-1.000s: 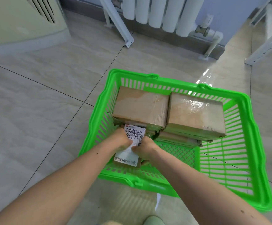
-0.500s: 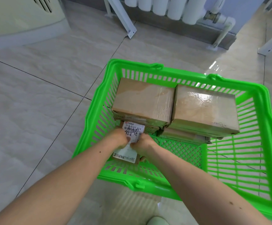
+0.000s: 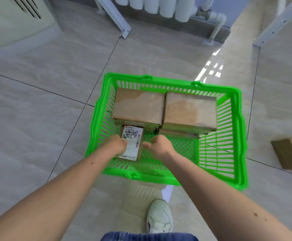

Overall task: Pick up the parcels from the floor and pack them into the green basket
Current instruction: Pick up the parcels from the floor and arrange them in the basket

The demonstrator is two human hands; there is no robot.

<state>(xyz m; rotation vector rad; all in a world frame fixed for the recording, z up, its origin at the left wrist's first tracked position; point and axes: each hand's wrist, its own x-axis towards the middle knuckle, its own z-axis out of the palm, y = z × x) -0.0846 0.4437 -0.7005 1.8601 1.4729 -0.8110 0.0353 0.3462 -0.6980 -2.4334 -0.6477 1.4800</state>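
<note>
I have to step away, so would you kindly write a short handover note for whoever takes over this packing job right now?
Left hand: grips the labelled parcel, which sits in the near-left corner of the green basket.
Right hand: open, just beside that parcel, holding nothing.
Done: two large brown parcels lie side by side on top of others at the basket's far side.
Left: let go of the labelled parcel, then fetch the cardboard box lying on the floor to the right of the basket and pack it too.
</note>
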